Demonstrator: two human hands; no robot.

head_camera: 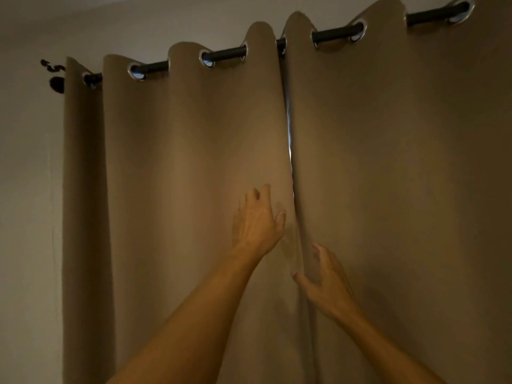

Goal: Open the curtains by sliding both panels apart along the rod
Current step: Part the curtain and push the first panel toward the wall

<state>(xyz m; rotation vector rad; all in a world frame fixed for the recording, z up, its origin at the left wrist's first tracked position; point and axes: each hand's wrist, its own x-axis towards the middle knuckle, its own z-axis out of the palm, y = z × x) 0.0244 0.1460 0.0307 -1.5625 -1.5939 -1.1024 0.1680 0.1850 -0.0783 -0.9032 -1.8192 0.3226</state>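
Two tan curtain panels hang by metal grommets from a black rod [336,33]. The left panel [177,176] and the right panel [401,162] meet at a thin bright slit near the middle. My left hand [256,221] is raised in front of the left panel's inner edge, fingers spread, holding nothing. Lower down, my right hand [322,281] is at the right panel's inner edge with fingers apart; the blur hides whether it touches the cloth.
A bare wall [27,189] runs down the left side. The rod ends at a dark ornate finial [54,74] at the upper left. The room is dim.
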